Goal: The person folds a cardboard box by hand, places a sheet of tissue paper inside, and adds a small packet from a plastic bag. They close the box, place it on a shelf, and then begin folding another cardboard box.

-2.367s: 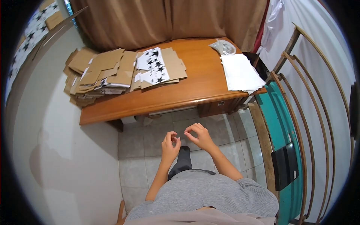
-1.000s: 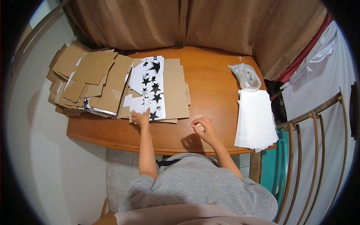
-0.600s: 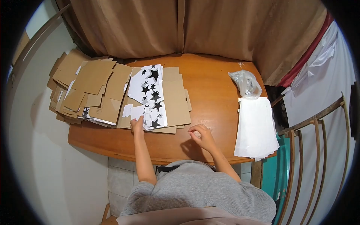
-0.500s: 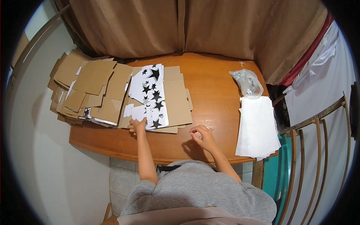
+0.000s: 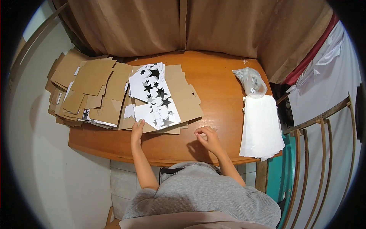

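Observation:
My left hand (image 5: 137,131) grips the near left edge of a flat, unfolded cardboard box (image 5: 164,111), white with black and grey stars. Its thumb is on top and the other fingers are mostly hidden below. The piece is tilted, its right side slightly raised over the flat brown cardboard (image 5: 177,82) under it. Another star-printed piece (image 5: 139,86) lies just beyond. My right hand (image 5: 209,138) hovers above the table's near part, right of the cardboard, fingers curled into a pinch. Whether anything is between those fingertips cannot be made out.
A big uneven pile of flat brown cardboard (image 5: 93,78) covers the left of the wooden table (image 5: 213,87). At the right lie a stack of white paper sheets (image 5: 262,126) and a clear plastic bag (image 5: 252,83) with greyish contents. A brown curtain (image 5: 225,30) hangs behind.
My left hand has shifted slightly left and gripped the near star-printed piece, which has turned and lifted with brown cardboard beneath it. My right hand stays nearly in place.

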A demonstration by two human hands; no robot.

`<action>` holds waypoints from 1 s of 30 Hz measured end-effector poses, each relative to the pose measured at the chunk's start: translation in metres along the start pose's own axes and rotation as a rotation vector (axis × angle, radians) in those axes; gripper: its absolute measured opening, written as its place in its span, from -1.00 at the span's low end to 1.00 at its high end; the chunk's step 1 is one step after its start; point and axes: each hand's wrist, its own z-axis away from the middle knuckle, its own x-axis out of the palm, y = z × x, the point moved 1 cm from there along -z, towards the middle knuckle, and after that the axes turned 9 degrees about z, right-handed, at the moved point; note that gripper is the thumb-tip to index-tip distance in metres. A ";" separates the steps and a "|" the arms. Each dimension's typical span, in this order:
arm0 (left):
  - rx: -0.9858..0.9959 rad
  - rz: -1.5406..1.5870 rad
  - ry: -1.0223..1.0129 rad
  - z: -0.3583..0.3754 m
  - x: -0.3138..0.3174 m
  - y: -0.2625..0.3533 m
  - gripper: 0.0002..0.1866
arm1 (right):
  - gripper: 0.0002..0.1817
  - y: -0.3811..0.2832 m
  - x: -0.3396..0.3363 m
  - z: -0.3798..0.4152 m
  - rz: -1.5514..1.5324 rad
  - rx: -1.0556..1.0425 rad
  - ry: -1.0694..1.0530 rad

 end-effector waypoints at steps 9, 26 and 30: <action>0.080 -0.022 -0.236 0.078 0.048 0.018 -0.58 | -0.48 -0.022 0.039 -0.025 0.063 -0.149 -0.018; 0.262 0.108 -0.249 0.129 0.106 -0.006 -0.89 | -0.33 -0.043 0.034 -0.024 0.132 0.093 0.142; 0.254 0.073 -0.366 0.125 0.110 0.002 -0.88 | -0.74 -0.024 0.034 -0.024 0.161 0.178 0.003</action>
